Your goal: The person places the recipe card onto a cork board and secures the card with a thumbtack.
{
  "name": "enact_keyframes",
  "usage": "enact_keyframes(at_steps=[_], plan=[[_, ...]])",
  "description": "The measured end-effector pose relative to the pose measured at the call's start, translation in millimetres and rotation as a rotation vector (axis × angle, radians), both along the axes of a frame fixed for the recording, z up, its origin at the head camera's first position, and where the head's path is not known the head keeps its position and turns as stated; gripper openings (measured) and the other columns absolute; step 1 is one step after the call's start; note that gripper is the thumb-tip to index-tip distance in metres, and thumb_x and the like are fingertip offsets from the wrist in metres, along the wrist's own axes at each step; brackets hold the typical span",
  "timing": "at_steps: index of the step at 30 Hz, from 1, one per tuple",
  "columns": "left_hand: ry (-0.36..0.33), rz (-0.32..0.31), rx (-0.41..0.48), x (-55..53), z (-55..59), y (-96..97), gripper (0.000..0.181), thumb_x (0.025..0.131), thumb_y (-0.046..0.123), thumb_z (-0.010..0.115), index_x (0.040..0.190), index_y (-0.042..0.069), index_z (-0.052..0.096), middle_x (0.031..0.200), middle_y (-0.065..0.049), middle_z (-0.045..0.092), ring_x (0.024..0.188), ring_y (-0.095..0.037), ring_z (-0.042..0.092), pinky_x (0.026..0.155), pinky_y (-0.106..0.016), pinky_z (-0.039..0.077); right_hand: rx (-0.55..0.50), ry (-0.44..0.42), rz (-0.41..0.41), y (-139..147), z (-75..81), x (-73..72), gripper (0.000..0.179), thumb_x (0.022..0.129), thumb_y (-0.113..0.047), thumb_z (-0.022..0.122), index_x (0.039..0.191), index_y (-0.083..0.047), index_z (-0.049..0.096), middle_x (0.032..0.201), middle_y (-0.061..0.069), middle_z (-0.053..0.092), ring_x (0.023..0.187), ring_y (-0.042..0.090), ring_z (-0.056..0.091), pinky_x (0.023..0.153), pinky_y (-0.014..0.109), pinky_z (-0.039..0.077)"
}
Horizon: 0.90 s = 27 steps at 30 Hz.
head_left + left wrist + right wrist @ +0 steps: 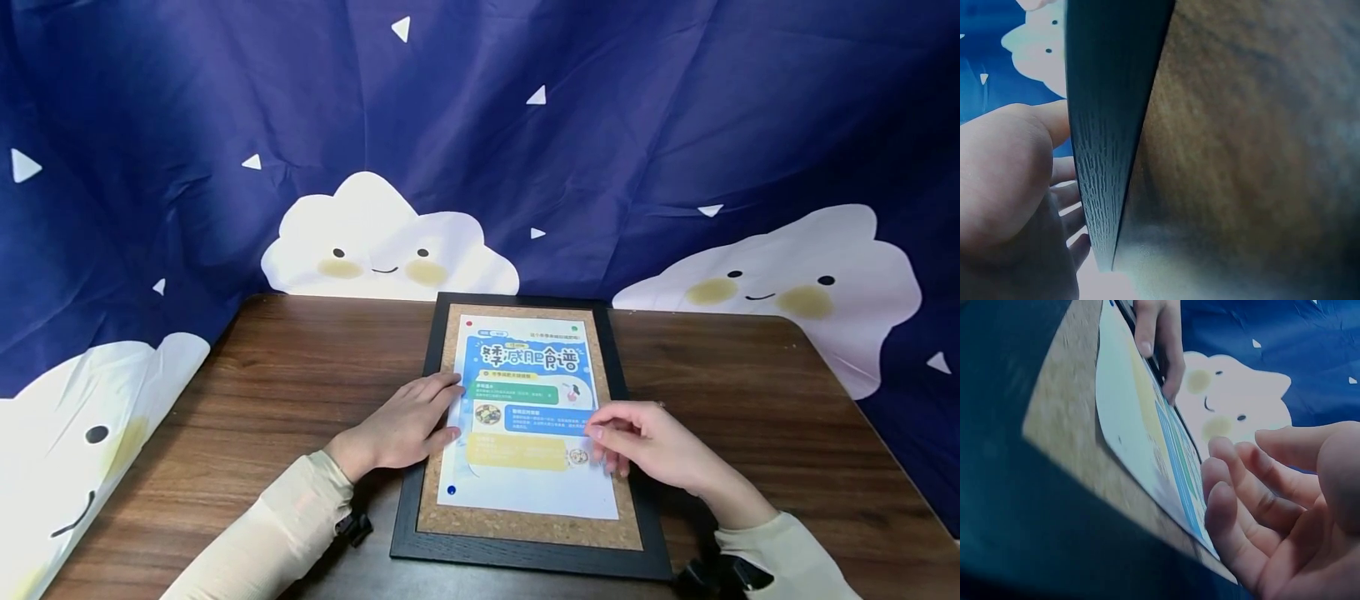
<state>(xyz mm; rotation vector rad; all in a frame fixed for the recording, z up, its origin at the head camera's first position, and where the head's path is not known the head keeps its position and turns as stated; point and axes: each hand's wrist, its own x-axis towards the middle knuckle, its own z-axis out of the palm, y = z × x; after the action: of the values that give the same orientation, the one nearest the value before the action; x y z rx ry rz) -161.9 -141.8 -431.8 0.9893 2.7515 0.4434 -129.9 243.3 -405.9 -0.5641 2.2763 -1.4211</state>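
Note:
A printed sheet with blue, green and yellow blocks of text lies on a black-framed cork board. A red pushpin sits at its top left corner, a green pushpin at the top right and a blue pushpin at the lower left. My left hand rests over the board's left frame, its extended fingertips at the sheet's left edge. Over the sheet's right edge is my right hand, fingers loosely bent. In the right wrist view nothing shows between the right hand's fingers.
The board lies on a brown wooden table, reaching from its back edge towards the front. Behind hangs a dark blue curtain with white clouds and triangles. A small black device is strapped at the left wrist, another at the right.

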Motion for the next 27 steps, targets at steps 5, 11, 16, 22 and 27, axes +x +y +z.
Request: enact_keyframes(at_steps=[5, 11, 16, 22, 27], plan=[[0.008, -0.007, -0.004, -0.2, -0.2, -0.5, 0.064, 0.113, 0.032, 0.057, 0.163, -0.002, 0.04, 0.175, -0.019, 0.033, 0.164, -0.037, 0.03, 0.132, -0.057, 0.028, 0.041, 0.053, -0.086, 14.8, -1.4, 0.0, 0.021, 0.111, -0.014, 0.062, 0.119, 0.003, 0.072, 0.091, 0.014, 0.073, 0.071, 0.021, 0.067, 0.061, 0.03, 0.06], [0.01, -0.007, 0.0, 0.1, 0.4, -0.1, 0.063, 0.113, 0.032, 0.057, 0.163, -0.002, 0.04, 0.174, -0.02, 0.033, 0.164, -0.037, 0.031, 0.132, -0.057, 0.029, 0.113, 0.07, -0.178, 28.8, -5.0, -0.5, 0.02, 0.11, -0.014, 0.063, 0.117, 0.001, 0.073, 0.09, 0.011, 0.074, 0.07, 0.019, 0.067, 0.06, 0.032, 0.06], [0.008, -0.006, -0.001, -0.1, 0.6, 0.5, 0.064, 0.113, 0.032, 0.058, 0.163, -0.002, 0.04, 0.174, -0.02, 0.033, 0.164, -0.038, 0.03, 0.132, -0.057, 0.028, 0.132, 0.078, -0.234, 40.4, -8.9, -1.1, 0.021, 0.11, -0.015, 0.063, 0.118, 0.003, 0.072, 0.09, 0.011, 0.073, 0.07, 0.018, 0.068, 0.06, 0.032, 0.061], [0.01, -0.001, -0.007, -0.5, -0.2, 1.0, 0.064, 0.113, 0.032, 0.058, 0.163, -0.002, 0.04, 0.174, -0.019, 0.033, 0.164, -0.037, 0.031, 0.132, -0.058, 0.029, 0.176, 0.111, -0.312, 56.1, -17.1, -4.7, 0.021, 0.11, -0.012, 0.062, 0.118, 0.005, 0.072, 0.091, 0.012, 0.074, 0.069, 0.016, 0.067, 0.059, 0.033, 0.06], [0.027, -0.006, 0.0, -0.1, -0.8, 1.1, 0.063, 0.112, 0.031, 0.059, 0.162, -0.003, 0.042, 0.173, -0.02, 0.035, 0.163, -0.038, 0.033, 0.131, -0.058, 0.031, 0.235, 0.088, -0.383, 68.0, -24.8, -8.1, 0.024, 0.111, -0.013, 0.06, 0.121, 0.006, 0.072, 0.093, 0.012, 0.075, 0.07, 0.015, 0.066, 0.061, 0.032, 0.061]])
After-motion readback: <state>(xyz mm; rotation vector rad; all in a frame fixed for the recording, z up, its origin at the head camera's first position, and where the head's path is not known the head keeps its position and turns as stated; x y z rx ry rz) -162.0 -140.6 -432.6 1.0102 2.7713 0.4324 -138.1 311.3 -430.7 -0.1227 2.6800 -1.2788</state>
